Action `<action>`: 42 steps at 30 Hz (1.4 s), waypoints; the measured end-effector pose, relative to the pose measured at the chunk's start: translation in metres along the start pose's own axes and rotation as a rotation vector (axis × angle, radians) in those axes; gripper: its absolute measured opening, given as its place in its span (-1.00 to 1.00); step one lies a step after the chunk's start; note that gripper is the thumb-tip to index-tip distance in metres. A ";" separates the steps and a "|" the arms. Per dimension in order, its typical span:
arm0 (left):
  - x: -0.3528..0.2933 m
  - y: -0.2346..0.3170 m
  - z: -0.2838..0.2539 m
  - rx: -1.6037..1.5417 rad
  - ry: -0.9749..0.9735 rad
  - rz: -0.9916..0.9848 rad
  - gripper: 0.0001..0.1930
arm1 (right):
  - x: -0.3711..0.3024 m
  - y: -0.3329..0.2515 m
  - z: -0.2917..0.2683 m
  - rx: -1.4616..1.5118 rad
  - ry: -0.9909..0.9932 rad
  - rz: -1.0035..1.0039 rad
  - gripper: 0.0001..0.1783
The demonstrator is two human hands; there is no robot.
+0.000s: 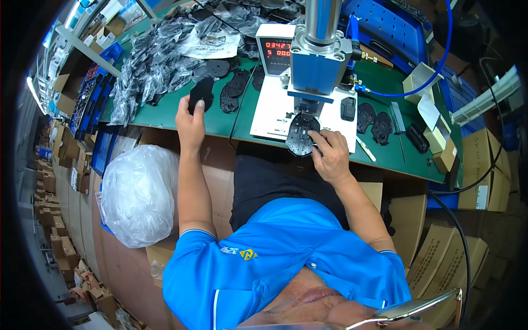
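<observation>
My left hand [192,122] is closed on a flat black plastic part [202,92], held up over the green table near its front edge. My right hand [329,154] grips the edge of a black oval plastic shell [300,136], thumb and fingers at its right side. The shell's ribbed inside faces up. Its far end lies under the head of a blue press [313,69], over the white base plate [268,124]. Beside the press head, a small black block [347,109] rests on the base plate. Several similar black parts [234,91] lie between my left hand and the press.
Bagged black parts [159,55] are heaped at the far left. A counter box with red digits [276,50] stands by the press. To the right lie more black parts [381,127], a white-handled knife [366,149] and small cartons [445,158]. A plastic-wrapped bundle [139,195] stands below the table's left side.
</observation>
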State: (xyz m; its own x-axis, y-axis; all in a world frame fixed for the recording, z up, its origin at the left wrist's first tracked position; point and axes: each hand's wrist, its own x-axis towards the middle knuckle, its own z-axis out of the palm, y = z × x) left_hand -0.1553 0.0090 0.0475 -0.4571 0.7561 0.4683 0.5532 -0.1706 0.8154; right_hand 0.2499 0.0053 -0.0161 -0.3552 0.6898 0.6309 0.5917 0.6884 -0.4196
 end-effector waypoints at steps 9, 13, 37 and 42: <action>-0.080 0.052 0.047 -0.049 -0.322 0.477 -0.67 | 0.005 -0.001 0.000 0.061 0.023 0.007 -0.50; -0.083 0.066 0.065 0.005 -0.373 0.696 -0.51 | 0.001 -0.005 -0.012 0.371 0.125 0.238 -0.54; -0.099 0.064 0.119 0.156 -0.499 0.838 -0.63 | -0.455 0.115 -0.187 -0.514 0.092 1.534 -0.46; -0.102 0.067 0.121 0.161 -0.510 0.816 -0.55 | -0.399 0.104 -0.145 -0.547 0.085 1.254 -0.27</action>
State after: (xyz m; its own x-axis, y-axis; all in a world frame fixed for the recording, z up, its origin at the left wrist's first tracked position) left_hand 0.0121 -0.0032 0.0131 0.4442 0.6327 0.6344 0.6720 -0.7036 0.2312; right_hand 0.5585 -0.2308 -0.2171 0.6584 0.7495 0.0688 0.6953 -0.5707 -0.4368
